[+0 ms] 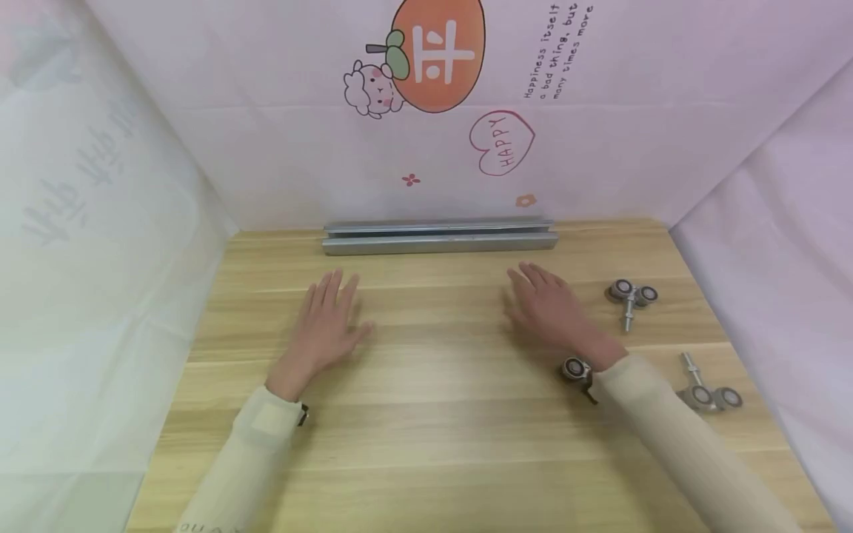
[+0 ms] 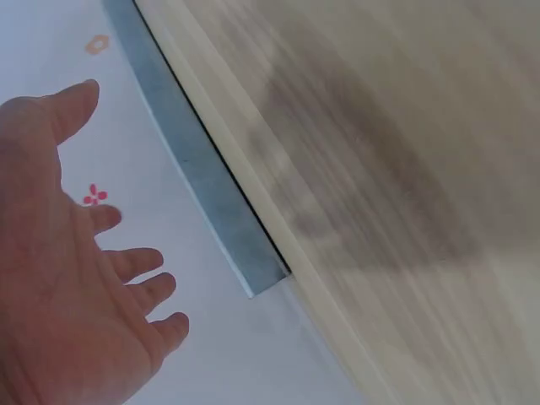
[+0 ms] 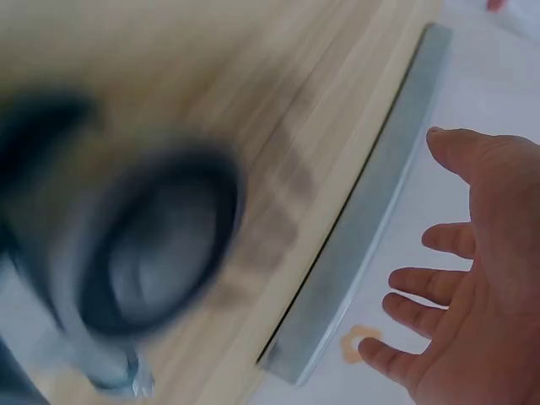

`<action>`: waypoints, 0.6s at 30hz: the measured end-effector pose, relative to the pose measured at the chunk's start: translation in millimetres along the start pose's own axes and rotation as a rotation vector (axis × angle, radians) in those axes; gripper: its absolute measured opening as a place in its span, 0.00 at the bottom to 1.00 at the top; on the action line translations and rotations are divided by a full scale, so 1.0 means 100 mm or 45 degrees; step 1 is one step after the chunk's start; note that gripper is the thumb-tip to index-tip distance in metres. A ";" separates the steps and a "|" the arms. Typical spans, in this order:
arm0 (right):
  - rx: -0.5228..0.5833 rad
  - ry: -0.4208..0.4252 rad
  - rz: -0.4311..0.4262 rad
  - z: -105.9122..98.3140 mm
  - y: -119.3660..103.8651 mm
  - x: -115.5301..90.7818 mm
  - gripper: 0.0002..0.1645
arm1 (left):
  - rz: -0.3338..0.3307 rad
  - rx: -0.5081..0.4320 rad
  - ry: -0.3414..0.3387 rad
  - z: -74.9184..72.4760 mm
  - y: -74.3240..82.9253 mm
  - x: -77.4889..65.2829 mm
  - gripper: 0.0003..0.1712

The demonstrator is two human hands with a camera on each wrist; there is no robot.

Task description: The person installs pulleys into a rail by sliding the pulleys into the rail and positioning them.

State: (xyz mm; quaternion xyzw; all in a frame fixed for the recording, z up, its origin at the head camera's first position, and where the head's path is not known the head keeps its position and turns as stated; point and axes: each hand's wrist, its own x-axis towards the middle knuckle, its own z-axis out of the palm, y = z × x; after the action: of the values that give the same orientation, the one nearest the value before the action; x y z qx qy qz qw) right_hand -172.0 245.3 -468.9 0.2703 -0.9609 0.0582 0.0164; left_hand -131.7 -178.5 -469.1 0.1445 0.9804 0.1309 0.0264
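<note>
A grey metal channel rail [image 1: 440, 246] lies lengthwise along the back of the wooden table. My left hand [image 1: 322, 333] is in front of the rail's left end, fingers extended and thumb spread, holding nothing. Opposite it, my right hand [image 1: 549, 307] is in front of the rail's right part, its fingers loosely extended and its palm bare. Beside the right wrist is a roller trolley [image 1: 574, 369], partly hidden by the sleeve; its wheel [image 3: 160, 245] looms blurred in the right wrist view. Both wrist views show the rail's smooth side, apart from the fingers.
Farther right lie two more roller trolleys with threaded bolts, one toward the back [image 1: 629, 296] and one nearer the front [image 1: 713, 398]. A printed white cloth [image 1: 280, 148] rises behind the table, and pale cloth also hangs at both sides.
</note>
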 end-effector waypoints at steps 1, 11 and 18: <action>0.002 -0.001 -0.003 0.00 0.05 0.04 0.44 | 0.011 0.002 0.002 -0.01 -0.02 0.05 0.53; 0.068 -0.002 -0.040 -0.07 0.52 0.44 0.39 | 0.099 0.006 -0.045 -0.09 -0.27 0.58 0.51; 0.120 -0.031 -0.093 -0.16 0.74 0.67 0.38 | 0.112 -0.051 -0.083 -0.07 -0.36 0.91 0.48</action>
State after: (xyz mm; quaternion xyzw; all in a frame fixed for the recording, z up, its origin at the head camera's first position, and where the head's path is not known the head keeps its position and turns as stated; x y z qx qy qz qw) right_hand -267.9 274.9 -456.8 0.3063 -0.9467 0.0994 -0.0059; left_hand -228.9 -186.9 -472.9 0.1910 0.9690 0.1468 0.0554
